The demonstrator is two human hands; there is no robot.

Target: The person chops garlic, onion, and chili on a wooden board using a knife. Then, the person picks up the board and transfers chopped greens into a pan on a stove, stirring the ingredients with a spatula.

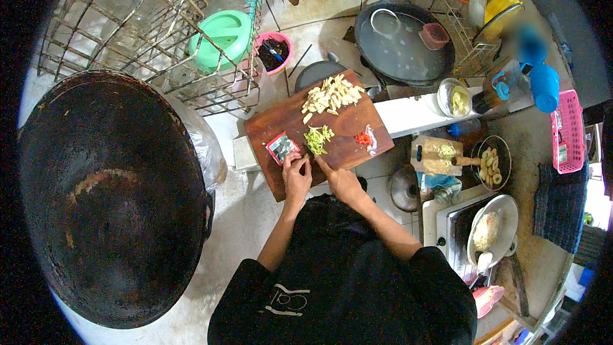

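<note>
A dark wooden cutting board (pixel 335 129) lies tilted before me. My left hand (pixel 297 175) is at its near edge, fingertips beside a small red-edged packet (pixel 282 147); whether they pinch something small cannot be told. My right hand (pixel 342 182) rests over the near edge, index finger extended toward a small heap of shredded green vegetable (pixel 318 140); what lies under its curled fingers is hidden. Pale cut sticks (pixel 333 95) are heaped at the board's far end. Chopped red pieces (pixel 362 139) and sliced purplish shallot or onion (pixel 371 141) lie near its right edge.
A huge blackened wok (pixel 112 196) stands at left, below a rusty wire rack (pixel 167 24). A basin of water (pixel 404 43) stands beyond the board. Rightward are a glass bowl (pixel 454 98), a smaller cutting board (pixel 426 155), and a gas stove (pixel 452 230) bearing a pan of food (pixel 493 232).
</note>
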